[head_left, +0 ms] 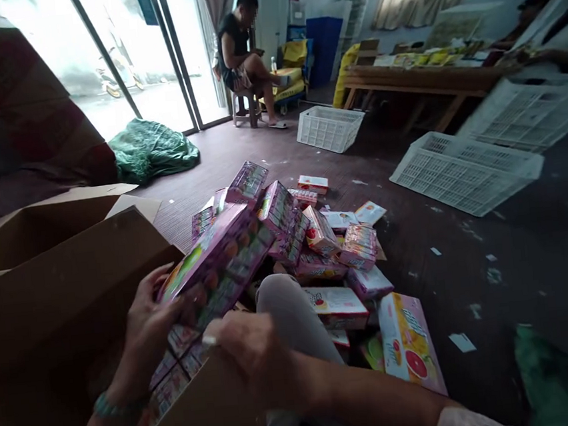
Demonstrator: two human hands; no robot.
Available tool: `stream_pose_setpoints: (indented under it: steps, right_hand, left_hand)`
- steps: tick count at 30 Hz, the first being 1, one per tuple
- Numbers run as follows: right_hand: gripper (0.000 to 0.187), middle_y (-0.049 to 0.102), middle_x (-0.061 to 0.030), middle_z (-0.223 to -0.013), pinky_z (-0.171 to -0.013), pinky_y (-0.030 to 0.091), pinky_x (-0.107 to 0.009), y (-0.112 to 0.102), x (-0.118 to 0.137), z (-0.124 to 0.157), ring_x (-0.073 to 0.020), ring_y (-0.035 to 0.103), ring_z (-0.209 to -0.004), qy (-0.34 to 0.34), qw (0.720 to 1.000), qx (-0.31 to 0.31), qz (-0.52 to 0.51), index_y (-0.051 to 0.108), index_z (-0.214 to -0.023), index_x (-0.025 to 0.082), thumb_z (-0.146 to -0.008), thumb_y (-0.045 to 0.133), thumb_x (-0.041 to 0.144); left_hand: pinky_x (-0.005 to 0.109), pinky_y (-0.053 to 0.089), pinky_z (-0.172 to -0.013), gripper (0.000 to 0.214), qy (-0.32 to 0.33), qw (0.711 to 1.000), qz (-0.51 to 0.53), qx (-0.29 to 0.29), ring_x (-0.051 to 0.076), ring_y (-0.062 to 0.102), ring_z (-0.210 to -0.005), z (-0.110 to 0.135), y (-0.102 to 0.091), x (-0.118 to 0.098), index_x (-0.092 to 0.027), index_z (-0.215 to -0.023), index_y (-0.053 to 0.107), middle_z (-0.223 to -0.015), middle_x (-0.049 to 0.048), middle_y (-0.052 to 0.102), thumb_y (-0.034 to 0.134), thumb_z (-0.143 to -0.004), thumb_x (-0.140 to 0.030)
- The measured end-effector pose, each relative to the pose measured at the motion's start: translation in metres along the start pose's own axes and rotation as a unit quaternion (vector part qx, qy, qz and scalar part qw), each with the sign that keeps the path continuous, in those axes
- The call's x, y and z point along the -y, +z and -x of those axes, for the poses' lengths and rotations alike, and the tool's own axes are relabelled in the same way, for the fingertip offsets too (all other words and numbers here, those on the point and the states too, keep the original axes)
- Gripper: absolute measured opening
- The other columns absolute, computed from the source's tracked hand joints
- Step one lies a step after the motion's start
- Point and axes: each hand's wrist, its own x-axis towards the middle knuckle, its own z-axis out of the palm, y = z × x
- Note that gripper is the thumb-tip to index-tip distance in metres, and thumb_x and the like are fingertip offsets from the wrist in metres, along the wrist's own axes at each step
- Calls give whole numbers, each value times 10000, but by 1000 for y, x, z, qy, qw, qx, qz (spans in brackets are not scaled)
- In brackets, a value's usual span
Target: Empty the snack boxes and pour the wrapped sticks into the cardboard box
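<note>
My left hand [148,316] grips the near end of a long purple-pink box [241,260] with small patterned packs showing along its side. The box is tilted, its far end raised toward the pile. Just right of it, my right hand [252,350] is curled closed over the edge of an open cardboard carton [207,408]; whatever its fingers hold, if anything, is hidden. Inside the carton, similar wrapped packs [172,378] lie in rows below my left hand. Beyond my knee, a loose pile of pink and purple boxes [278,207] covers the floor.
A yellow-pink fruit box [411,341] lies right of my knee. White plastic crates [465,172] stand on the right, another crate [331,128] farther back. A green sack [152,148] lies by the glass door. A person [238,50] sits on a stool; another is by the wooden table [416,76].
</note>
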Motion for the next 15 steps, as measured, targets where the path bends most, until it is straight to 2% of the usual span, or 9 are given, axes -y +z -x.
stream_pose_setpoints:
  steps: [2, 4, 5, 7, 8, 9, 11, 13, 15]
  right_hand:
    - [207, 681, -62, -888, -768, 506, -293, -28, -23, -8, -178, 638, -822, 55, 992, -109, 32, 564, -1038, 209, -970, 369, 196]
    - [209, 674, -69, -919, -795, 495, -304, -52, -65, -10, -188, 631, -859, 140, 961, -223, 86, 578, -1007, 211, -1000, 370, 230]
    - [219, 666, -66, -911, -802, 489, -310, -61, -93, -7, -191, 622, -860, 192, 940, -258, 116, 583, -973, 210, -1009, 372, 257]
    - [268, 651, -78, -912, -834, 475, -331, -71, -152, 4, -202, 602, -874, 294, 901, -262, 182, 585, -895, 201, -1010, 364, 300]
    - [263, 647, -91, -917, -840, 470, -338, -72, -180, 11, -210, 596, -883, 351, 883, -226, 213, 583, -858, 197, -993, 384, 301]
    - [241, 643, -93, -922, -839, 469, -334, -69, -206, 20, -211, 593, -890, 398, 870, -181, 229, 584, -835, 199, -971, 408, 293]
    - [190, 633, -95, -863, -806, 467, -329, -59, -244, 37, -218, 588, -858, 433, 864, -136, 217, 575, -758, 204, -908, 474, 263]
    - [184, 608, -97, -791, -774, 454, -343, -47, -266, 51, -233, 574, -826, 449, 864, -118, 196, 545, -695, 216, -868, 495, 252]
    - [215, 580, -115, -754, -746, 431, -381, -41, -277, 59, -258, 557, -814, 471, 854, -118, 189, 503, -659, 230, -867, 477, 280]
  left_hand:
    - [329, 562, -774, 882, 40, 995, 48, 80, 259, 650, -1005, -28, 51, -25, -232, -1339, 530, -1238, 80, 614, 850, -567, -517]
    - [319, 553, -792, 868, 47, 981, 55, 180, 252, 643, -1031, -50, 94, -34, -207, -1359, 518, -1272, 112, 602, 825, -618, -540]
    - [316, 549, -780, 847, 41, 976, 40, 208, 251, 643, -1025, -59, 111, -33, -194, -1344, 534, -1246, 119, 617, 809, -634, -565]
    - [316, 543, -749, 793, 28, 976, 0, 217, 246, 653, -973, -72, 129, -20, -178, -1277, 592, -1141, 114, 663, 783, -643, -614]
    - [316, 539, -739, 763, 25, 979, -15, 200, 238, 658, -937, -77, 130, -9, -176, -1229, 625, -1081, 103, 682, 781, -636, -629]
    - [317, 537, -739, 729, 25, 983, -25, 179, 232, 662, -910, -81, 126, 4, -178, -1181, 654, -1037, 91, 694, 783, -629, -636]
    - [318, 534, -753, 666, 24, 991, -39, 128, 230, 668, -903, -88, 100, 36, -179, -1098, 696, -1008, 80, 711, 785, -624, -638]
    - [311, 529, -760, 624, -5, 993, -94, 71, 238, 673, -929, -92, 57, 71, -175, -1068, 712, -1027, 84, 725, 766, -649, -634]
    - [301, 522, -764, 579, -63, 982, -179, 14, 241, 678, -947, -91, 4, 107, -164, -1081, 708, -1032, 89, 734, 717, -716, -614]
